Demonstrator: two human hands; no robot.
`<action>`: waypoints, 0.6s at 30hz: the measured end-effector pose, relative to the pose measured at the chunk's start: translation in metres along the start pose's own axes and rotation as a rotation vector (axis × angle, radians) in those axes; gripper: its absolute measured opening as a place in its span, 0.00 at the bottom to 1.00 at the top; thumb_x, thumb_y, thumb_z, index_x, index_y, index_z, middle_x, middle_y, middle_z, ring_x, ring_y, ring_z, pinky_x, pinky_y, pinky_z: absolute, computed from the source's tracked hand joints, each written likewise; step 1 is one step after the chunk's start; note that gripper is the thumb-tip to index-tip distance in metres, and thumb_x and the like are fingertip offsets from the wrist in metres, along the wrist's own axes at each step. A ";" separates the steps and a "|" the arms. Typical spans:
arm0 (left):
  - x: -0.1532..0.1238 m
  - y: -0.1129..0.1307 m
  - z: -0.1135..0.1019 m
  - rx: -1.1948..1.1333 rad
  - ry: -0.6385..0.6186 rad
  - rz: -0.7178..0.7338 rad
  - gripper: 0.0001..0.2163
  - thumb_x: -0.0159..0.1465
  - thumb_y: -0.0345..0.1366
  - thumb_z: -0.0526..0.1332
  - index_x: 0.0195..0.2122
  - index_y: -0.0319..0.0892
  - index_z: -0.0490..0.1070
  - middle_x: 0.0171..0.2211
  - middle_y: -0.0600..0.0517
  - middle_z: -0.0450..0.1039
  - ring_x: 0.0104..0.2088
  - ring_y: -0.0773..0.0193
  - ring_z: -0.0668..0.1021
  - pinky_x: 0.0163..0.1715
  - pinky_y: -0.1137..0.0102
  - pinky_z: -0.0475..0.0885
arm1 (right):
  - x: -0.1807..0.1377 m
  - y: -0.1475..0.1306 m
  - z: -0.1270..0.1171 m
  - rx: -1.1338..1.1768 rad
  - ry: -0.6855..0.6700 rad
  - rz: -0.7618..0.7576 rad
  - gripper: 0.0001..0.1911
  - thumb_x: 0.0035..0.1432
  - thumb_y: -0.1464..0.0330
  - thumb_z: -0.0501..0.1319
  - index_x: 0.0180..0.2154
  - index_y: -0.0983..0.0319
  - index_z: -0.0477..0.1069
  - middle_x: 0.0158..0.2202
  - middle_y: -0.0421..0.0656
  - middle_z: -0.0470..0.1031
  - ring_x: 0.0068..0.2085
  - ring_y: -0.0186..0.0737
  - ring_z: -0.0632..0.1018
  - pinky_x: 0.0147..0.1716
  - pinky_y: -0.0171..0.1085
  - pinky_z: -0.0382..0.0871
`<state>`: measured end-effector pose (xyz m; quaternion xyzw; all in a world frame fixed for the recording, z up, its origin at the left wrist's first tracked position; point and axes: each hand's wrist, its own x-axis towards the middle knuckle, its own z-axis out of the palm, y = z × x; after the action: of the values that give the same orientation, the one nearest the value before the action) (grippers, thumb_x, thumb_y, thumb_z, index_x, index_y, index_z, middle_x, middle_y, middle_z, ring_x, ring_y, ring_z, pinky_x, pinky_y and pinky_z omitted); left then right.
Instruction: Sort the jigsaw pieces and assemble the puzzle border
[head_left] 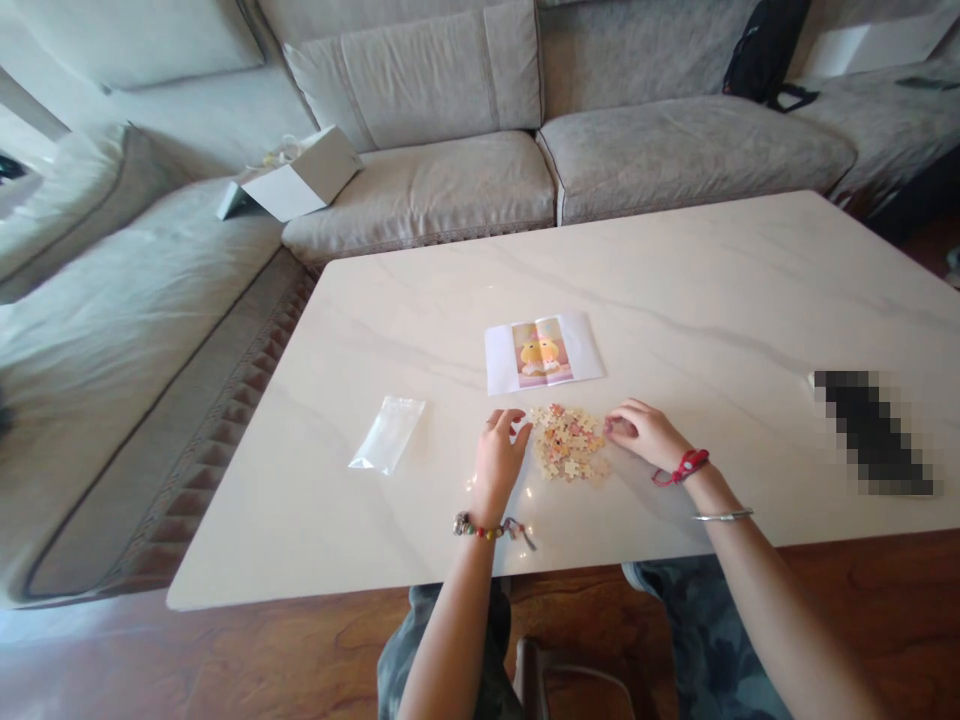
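Note:
A small heap of jigsaw pieces (568,442), pink and cream, lies on the white marble table (675,290). My left hand (498,457) rests at the heap's left edge with its fingers curled loosely apart, holding nothing I can see. My right hand (643,432) sits at the heap's right edge, fingers bent and tips touching the pieces. Just beyond the heap lies a white sheet (543,351) printed with a picture of a yellow cartoon figure.
An empty clear plastic bag (388,433) lies left of my hands. A blurred dark object (874,432) sits at the table's right. A grey sofa (450,170) wraps the far and left sides, with a white box (296,175) and a black bag (765,50) on it.

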<state>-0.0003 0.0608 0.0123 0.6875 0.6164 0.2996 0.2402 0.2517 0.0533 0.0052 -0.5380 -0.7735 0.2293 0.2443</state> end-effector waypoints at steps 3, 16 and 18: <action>-0.005 -0.006 0.003 0.064 0.006 -0.082 0.08 0.58 0.32 0.56 0.38 0.43 0.69 0.37 0.49 0.67 0.31 0.65 0.72 0.34 0.69 0.67 | -0.007 0.002 0.000 0.010 -0.002 0.032 0.08 0.50 0.71 0.57 0.35 0.60 0.71 0.32 0.42 0.70 0.23 0.32 0.67 0.27 0.35 0.65; 0.000 0.000 0.008 0.114 -0.047 -0.095 0.02 0.58 0.32 0.55 0.31 0.45 0.66 0.33 0.50 0.67 0.34 0.62 0.71 0.34 0.68 0.65 | 0.031 -0.043 0.038 -0.009 0.097 -0.110 0.09 0.56 0.70 0.53 0.36 0.58 0.72 0.34 0.45 0.70 0.37 0.40 0.71 0.38 0.40 0.68; 0.002 -0.002 0.005 0.085 -0.085 -0.031 0.03 0.58 0.30 0.54 0.30 0.44 0.65 0.31 0.52 0.66 0.32 0.63 0.70 0.33 0.70 0.65 | 0.034 -0.042 0.040 -0.007 0.075 -0.125 0.09 0.57 0.70 0.54 0.34 0.59 0.72 0.33 0.46 0.70 0.37 0.40 0.71 0.38 0.41 0.67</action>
<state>0.0020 0.0637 0.0075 0.6997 0.6283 0.2398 0.2413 0.1860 0.0688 0.0041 -0.4975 -0.7968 0.1908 0.2850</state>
